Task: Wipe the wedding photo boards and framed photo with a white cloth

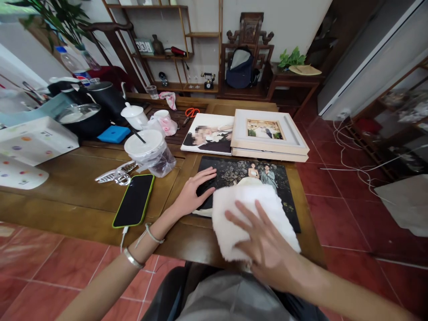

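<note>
A dark wedding photo panel (230, 171) lies flat near the table's front right edge, showing a couple against a dark floral background. My left hand (197, 189) rests on its left edge, fingers stretched out and holding nothing. Over the panel's lower part is a white fluffy cloth (224, 207), hiding much of the picture. Spread across the cloth are the fingers of my right hand (264, 240), slightly blurred, with the palm down. Just behind the panel are a white-framed photo (294, 133), stacked on another frame, and a second photo print (203, 133).
Left of my left hand lie a phone (133, 200) with a cable, a silver hair claw (117, 174) and a lidded plastic cup (147, 145) in a bag. Orange-handled scissors (191, 113), a white teapot (133, 117) and a black pot (83, 127) stand farther back.
</note>
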